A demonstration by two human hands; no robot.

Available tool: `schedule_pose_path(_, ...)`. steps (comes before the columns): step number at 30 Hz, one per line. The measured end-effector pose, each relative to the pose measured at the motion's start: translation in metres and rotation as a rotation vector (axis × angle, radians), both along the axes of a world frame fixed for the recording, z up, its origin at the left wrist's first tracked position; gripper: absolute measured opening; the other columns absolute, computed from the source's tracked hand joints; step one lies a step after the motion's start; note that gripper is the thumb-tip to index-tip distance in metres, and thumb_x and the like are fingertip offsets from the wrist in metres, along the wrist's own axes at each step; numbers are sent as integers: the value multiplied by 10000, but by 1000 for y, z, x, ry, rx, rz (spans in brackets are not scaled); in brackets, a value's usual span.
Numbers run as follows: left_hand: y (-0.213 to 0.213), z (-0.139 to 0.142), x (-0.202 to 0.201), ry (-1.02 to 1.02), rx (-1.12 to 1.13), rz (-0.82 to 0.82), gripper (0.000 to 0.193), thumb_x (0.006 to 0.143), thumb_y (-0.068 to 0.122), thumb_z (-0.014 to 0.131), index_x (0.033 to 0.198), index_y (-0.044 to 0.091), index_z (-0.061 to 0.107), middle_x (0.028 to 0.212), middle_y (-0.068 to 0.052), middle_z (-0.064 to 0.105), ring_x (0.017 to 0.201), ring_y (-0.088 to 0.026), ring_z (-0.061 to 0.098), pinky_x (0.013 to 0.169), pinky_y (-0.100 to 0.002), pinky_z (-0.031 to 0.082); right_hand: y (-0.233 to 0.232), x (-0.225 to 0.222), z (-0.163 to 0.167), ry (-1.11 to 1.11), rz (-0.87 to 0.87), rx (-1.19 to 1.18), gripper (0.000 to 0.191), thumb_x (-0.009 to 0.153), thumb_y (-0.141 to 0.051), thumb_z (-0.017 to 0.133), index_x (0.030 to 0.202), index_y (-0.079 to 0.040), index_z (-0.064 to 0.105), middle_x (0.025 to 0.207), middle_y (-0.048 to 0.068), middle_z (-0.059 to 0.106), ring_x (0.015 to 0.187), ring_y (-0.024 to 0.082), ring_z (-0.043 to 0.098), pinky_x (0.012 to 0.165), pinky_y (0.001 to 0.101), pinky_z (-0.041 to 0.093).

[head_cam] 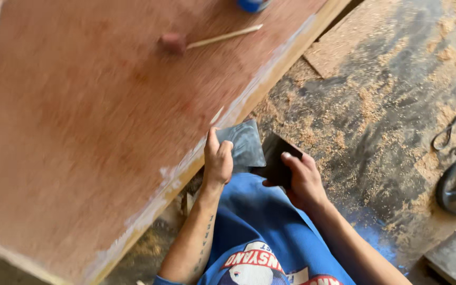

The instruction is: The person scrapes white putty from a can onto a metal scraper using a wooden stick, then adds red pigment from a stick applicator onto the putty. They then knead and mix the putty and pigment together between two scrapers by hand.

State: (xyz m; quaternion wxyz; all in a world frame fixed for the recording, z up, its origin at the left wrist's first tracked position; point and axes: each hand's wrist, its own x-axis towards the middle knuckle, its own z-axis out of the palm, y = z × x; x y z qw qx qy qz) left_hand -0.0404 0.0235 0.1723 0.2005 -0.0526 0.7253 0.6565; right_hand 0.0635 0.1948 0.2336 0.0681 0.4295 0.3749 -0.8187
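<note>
Gripping two dark, thin, flat scraper blades [246, 143] beside the reddish board [90, 121].

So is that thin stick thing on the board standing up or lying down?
Lying down. The stick tool rests flat on the reddish wooden board, its reddish head touching the surface near the far edge.

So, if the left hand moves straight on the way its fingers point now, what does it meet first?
Probably the pale edge of the reddish wooden board. The left hand points up the picture, holding a dark sheet just below that edge. Depth is unclear, so it might pass under.
</note>
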Motion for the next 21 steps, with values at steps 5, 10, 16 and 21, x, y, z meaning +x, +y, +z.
schedule_pose_path(5, 73, 22, -49, -55, 82, -67, 270, 842, 44, 492, 1095, -45, 520, 883, -99, 556, 800, -155, 492, 737, -310, 484, 53, -11, 33, 40, 168, 90, 329, 1007, -138, 537, 1242, 78, 616, 972, 177, 714, 775, 245, 723, 621, 414, 641)
schedule_pose_path(10, 136, 37, -97, -148, 332, 114, 216, 838, 4, 504, 1052, -7, 528, 961, -93, 597, 853, -155, 566, 787, -313, 522, 139, -31, 44, 28, 459, 105, 411, 949, -88, 575, 1342, 20, 624, 1060, 140, 725, 863, 191, 699, 708, 365, 603)
schedule_pose_path(16, 210, 25, -116, -386, 532, 210, 331, 770, -59, 532, 1079, 56, 512, 998, -96, 619, 891, -193, 653, 817, -382, 578, 316, -74, 23, 71, -23, 175, 373, 950, -82, 566, 1275, 92, 622, 984, 168, 731, 781, 272, 730, 591, 423, 632)
schedule_pose_path(21, 313, 11, -123, -563, 971, 172, 481, 780, -125, 538, 1250, -23, 550, 1207, -170, 634, 1107, -327, 669, 1011, -499, 561, 459, -124, 1, 38, -66, 150, 351, 936, -69, 571, 1245, 94, 603, 987, 149, 729, 821, 267, 750, 620, 447, 657)
